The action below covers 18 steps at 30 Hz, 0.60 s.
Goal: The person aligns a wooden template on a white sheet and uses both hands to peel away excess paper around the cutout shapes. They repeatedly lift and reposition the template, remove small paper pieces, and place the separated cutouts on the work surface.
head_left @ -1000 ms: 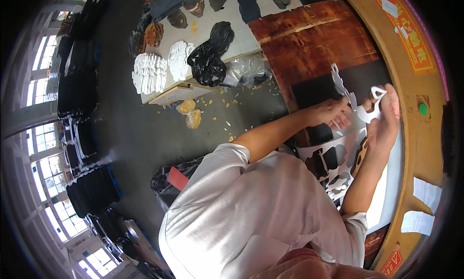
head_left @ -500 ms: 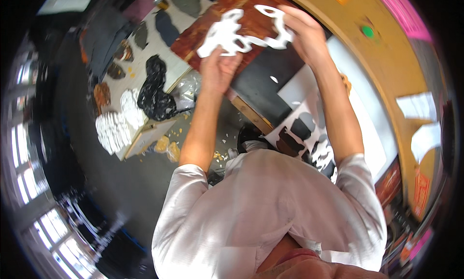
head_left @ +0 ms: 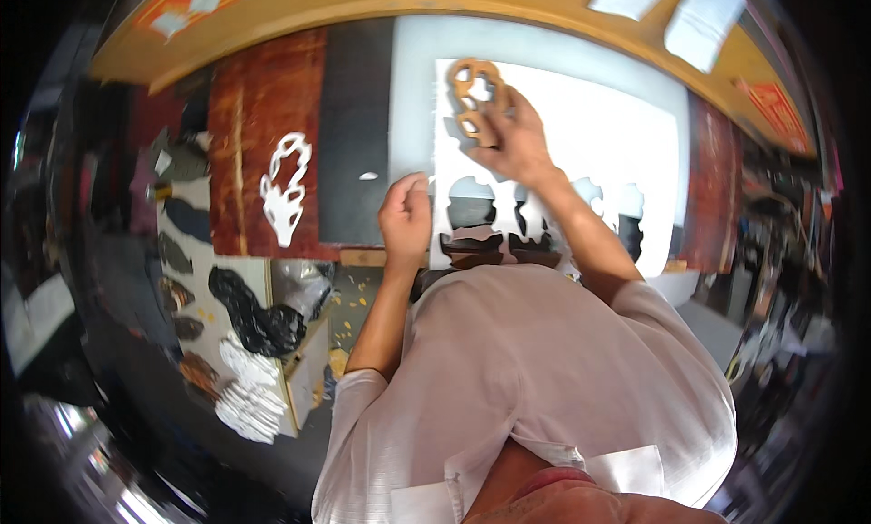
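Note:
My right hand [head_left: 517, 138] grips a tan, looped cutting die [head_left: 473, 81] at its near right side. The die is over the far left part of a white sheet [head_left: 581, 125], beside its left edge; whether it rests flat there I cannot tell. Shaped holes run along the near part of the sheet. My left hand [head_left: 406, 217] is closed, thumb up, just beside the sheet's left edge; what its fingers hold, if anything, is hidden. Further left, a white openwork cut-out [head_left: 286, 193] lies on a reddish-brown board [head_left: 238, 161].
A dark panel [head_left: 354, 134] lies between the brown board and a pale board [head_left: 413, 79]. A yellow beam [head_left: 336, 11] crosses the far side. At the lower left stand a black plastic bag [head_left: 259, 315] and a stack of white pieces [head_left: 247, 401]. Yellow scraps litter the floor.
The white cut-out has left my hands and lies on the brown board. My right hand has taken hold of the die; my left has closed near the sheet. The view has swung right.

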Tool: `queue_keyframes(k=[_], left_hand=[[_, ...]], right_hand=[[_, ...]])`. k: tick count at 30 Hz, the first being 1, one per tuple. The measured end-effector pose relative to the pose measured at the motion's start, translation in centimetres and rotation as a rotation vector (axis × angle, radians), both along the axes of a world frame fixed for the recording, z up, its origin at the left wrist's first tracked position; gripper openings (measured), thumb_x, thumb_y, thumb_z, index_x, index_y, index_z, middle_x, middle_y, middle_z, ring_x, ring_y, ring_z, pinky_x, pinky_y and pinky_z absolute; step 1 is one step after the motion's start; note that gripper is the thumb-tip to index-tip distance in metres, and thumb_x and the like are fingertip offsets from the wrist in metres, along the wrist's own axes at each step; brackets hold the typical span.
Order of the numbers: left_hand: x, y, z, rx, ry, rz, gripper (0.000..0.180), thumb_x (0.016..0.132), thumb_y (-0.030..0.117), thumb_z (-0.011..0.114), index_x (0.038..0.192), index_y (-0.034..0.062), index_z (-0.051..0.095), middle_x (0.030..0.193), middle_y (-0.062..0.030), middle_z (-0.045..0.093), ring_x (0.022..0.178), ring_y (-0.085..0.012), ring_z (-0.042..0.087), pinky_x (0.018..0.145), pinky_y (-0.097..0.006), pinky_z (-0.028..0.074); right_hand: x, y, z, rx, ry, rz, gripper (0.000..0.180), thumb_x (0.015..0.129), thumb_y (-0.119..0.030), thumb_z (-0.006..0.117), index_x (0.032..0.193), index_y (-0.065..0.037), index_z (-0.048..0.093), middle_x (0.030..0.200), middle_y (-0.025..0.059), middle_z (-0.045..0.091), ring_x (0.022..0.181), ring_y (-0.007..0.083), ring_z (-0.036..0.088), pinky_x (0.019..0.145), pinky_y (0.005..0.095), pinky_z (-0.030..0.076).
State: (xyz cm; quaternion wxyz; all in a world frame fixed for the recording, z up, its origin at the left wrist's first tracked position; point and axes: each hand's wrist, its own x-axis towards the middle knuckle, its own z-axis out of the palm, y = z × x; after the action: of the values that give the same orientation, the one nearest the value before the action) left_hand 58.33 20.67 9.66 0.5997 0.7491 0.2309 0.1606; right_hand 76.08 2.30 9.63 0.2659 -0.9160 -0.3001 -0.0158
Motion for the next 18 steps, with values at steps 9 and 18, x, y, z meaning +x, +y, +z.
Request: queue_keyframes(k=[9,18], left_hand=[[5.9,-2.6,-0.7,0.819,-0.107,-0.403,0.02,0.089,0.005,0.069,0.109,0.002,0.073,0.114,-0.014,0.071,0.112,-0.0372,0.064,0.101,-0.048,0.05],[21.0,-9.9,0.0,0.936,-0.093,-0.704,0.064,0.092,0.026,0.077,0.144,-0.0029,0.053,0.148,-0.0271,0.054,0.136,-0.0449,0.051,0.114,-0.05,0.042]], right_hand=[[1.9,-5.9,2.7,0.679,0.649,-0.216,0.064,0.078,-0.019,0.085,0.138,-0.003,0.069,0.154,0.0124,0.054,0.136,0.0239,0.055,0.112,0.0345,0.045],[1.2,-15.5,5.7,0.725,0.706,-0.719,0.062,0.078,-0.016,0.084,0.137,-0.001,0.07,0.138,0.013,0.066,0.113,0.0187,0.064,0.096,0.029,0.052]])
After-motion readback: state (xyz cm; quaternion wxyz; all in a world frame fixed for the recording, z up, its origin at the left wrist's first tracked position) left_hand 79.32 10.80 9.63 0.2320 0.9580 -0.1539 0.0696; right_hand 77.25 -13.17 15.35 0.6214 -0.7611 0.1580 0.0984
